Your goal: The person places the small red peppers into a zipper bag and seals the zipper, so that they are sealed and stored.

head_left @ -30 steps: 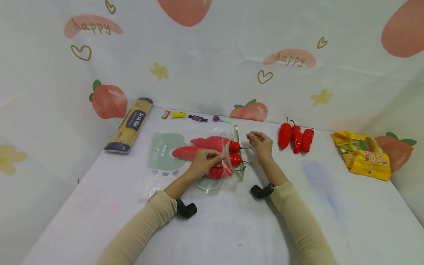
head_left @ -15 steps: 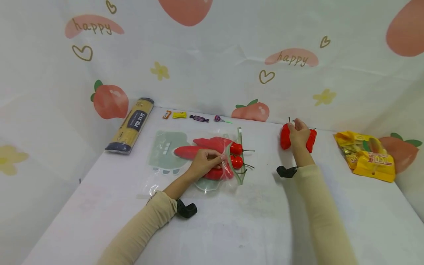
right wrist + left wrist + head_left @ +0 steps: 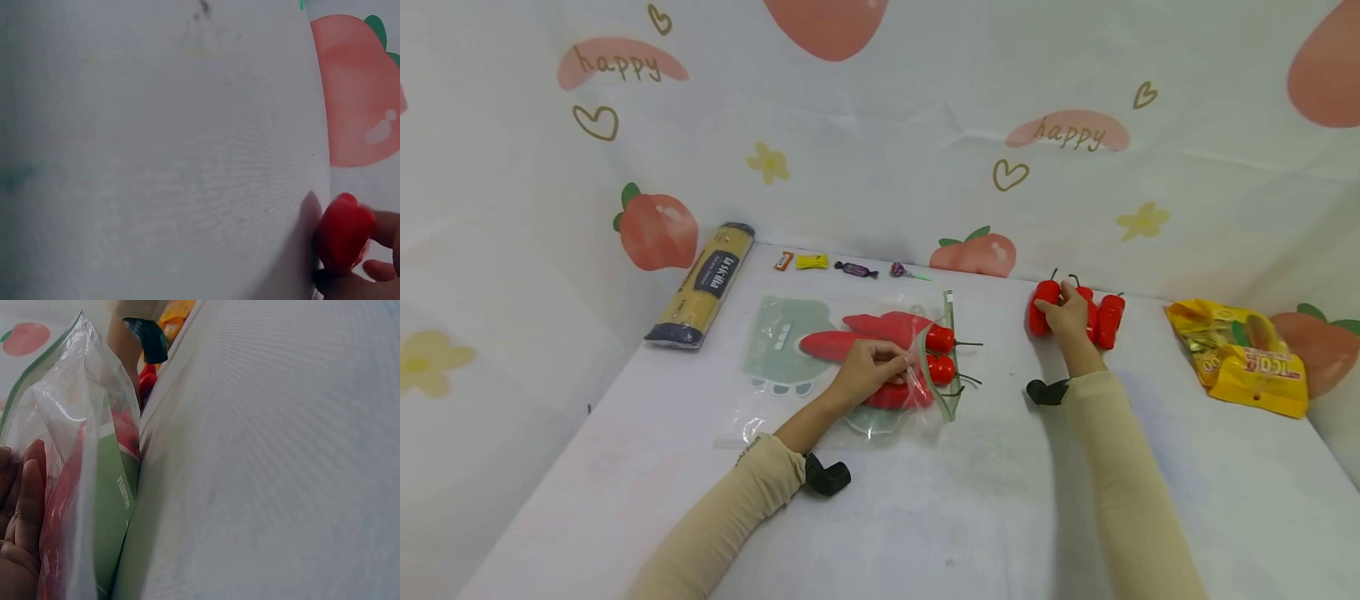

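The left hand [image 3: 868,371] pinches the top film of the zip bag [image 3: 790,321] near its mouth, probably to keep that edge lifted and steady. The bag lies flat around several red peppers [image 3: 940,339], their stems poking out at its right end. Right of the bag and a little farther, the right hand [image 3: 1067,318] has thumb and fingers clamped on the nearest loose pepper [image 3: 340,237]; two loose ones [image 3: 1108,321] stand just beyond, perhaps lined up for easy reach. Beyond the bag lie wrapped sweets [image 3: 856,270]. One second ago the right hand was beside the bag's mouth, off the loose peppers; the left hand's pinch is unchanged.
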A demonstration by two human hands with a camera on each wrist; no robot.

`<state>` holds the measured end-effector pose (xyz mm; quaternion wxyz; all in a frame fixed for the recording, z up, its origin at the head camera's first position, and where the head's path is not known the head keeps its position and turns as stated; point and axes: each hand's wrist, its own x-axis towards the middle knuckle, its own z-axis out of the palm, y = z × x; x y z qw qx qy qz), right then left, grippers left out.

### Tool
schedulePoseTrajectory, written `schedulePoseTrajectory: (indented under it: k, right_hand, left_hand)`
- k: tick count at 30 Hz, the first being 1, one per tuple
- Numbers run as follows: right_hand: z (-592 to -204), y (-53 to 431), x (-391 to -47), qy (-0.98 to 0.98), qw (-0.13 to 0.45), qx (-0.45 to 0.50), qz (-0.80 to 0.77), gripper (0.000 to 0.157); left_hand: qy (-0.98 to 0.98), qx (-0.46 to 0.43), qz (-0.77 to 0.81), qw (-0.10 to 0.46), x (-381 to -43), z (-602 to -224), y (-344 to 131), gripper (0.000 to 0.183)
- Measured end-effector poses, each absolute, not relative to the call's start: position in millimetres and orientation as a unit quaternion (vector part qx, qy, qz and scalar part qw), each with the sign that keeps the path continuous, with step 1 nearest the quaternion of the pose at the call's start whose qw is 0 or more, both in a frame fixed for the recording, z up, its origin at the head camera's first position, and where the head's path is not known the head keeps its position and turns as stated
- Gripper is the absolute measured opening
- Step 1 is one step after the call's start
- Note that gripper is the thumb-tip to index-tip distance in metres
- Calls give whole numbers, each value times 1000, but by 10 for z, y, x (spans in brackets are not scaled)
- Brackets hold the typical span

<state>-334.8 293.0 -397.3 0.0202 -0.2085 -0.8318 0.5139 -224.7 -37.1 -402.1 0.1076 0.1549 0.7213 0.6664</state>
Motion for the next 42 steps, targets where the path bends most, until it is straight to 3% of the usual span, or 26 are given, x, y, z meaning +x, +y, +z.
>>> schedulePoseTrajectory:
  k: [7,14,18,31,36,42]
  right_hand:
    - [-3912,2893,-3306,-821,-7,-228,523,72]
    - [-3672,2709,-3098,-664,46,-250,704,66]
    - [-3591,2562,-2902,-582,28,-237,777,64]
    - [-3861,2157,-2325,-633,-27,-227,740,48]
    - [-3946,2108,-2261,-625,-38,-173,760,47]
    - [-4036,1995,-2291,-696,-40,-174,695,38]
  left_hand:
    - [716,155,672,106,-2240,-4015,-365,23]
    - [715,160,675,93,-2232,-4022,-361,22]
    - [715,154,677,88,-2233,-4023,-353,21]
    - [715,152,677,85,-2228,-4020,-329,21]
    - [712,155,679,86,-2221,-4011,-320,22]
    - [697,158,694,88,-2223,-4014,-315,21]
